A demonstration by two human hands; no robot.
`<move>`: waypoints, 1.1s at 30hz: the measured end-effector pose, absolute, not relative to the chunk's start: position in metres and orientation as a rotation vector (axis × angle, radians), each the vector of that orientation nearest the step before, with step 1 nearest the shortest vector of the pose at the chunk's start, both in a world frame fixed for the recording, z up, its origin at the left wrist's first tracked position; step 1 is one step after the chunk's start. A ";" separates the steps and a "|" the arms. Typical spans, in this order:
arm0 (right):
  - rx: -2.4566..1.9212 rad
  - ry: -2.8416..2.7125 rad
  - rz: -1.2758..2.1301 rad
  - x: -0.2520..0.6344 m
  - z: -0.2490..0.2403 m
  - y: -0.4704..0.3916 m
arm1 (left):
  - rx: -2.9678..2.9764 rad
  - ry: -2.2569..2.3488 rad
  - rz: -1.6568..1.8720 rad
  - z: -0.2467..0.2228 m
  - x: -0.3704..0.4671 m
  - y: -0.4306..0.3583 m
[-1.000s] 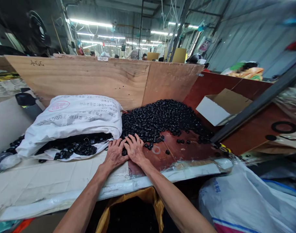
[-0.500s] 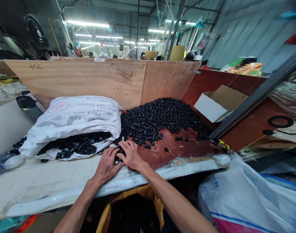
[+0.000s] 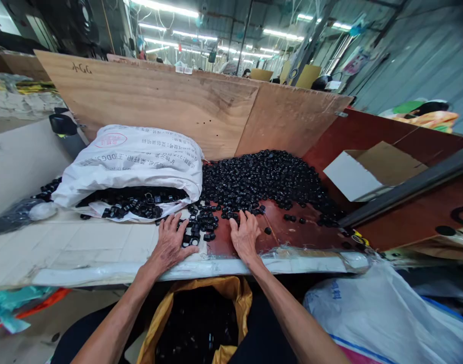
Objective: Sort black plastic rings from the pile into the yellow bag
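My left hand (image 3: 171, 242) rests on the pale table covering with its fingers apart, at the left side of a small cluster of black plastic caps (image 3: 206, 220). My right hand (image 3: 245, 233) lies on the red-brown board (image 3: 271, 215) to the right of that cluster, fingers loosely spread and nothing held. Behind the hands rises a large heap of the same small black parts (image 3: 265, 177). A white woven sack (image 3: 140, 146) lies on its side behind my left hand, its mouth toward me and more black parts inside.
Below the table edge (image 3: 292, 263) stands an open yellow sack (image 3: 155, 323) with a dark inside. Wooden panels (image 3: 170, 101) close off the back. A cardboard box (image 3: 352, 177) and a slanting metal post (image 3: 398, 189) are at right, above a white plastic bag (image 3: 364, 313).
My hands, close together over the small parts before, have moved apart. The right hand has gone to the right, uncovering the cluster between them. The camera view has tilted and shifted.
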State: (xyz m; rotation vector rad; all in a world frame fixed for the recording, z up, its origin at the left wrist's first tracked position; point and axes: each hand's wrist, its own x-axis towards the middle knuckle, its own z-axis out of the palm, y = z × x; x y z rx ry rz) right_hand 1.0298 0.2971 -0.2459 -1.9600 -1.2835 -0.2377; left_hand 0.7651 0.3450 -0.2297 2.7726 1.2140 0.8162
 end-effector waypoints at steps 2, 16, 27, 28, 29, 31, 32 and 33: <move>-2.016 -1.383 -0.155 1.029 -0.253 0.296 | 2.784 1.246 0.773 -0.230 0.768 0.344; -1.417 -1.674 0.162 0.988 -0.229 0.257 | 2.739 1.182 0.943 -0.216 0.765 0.298; -1.423 -1.876 0.188 0.979 -0.232 0.248 | 2.765 1.200 0.800 -0.223 0.784 0.301; -1.432 -1.882 0.179 0.979 -0.231 0.248 | 2.768 1.173 0.823 -0.224 0.783 0.300; -1.440 -1.882 0.172 0.979 -0.230 0.248 | 2.771 1.146 0.847 -0.226 0.782 0.300; -1.448 -1.873 0.153 0.978 -0.230 0.247 | 2.771 1.090 0.897 -0.228 0.781 0.299; -1.445 -1.867 0.145 0.977 -0.230 0.246 | 2.761 1.063 0.925 -0.228 0.780 0.299; -1.437 -1.859 0.138 0.977 -0.230 0.245 | 2.743 1.035 0.952 -0.228 0.780 0.299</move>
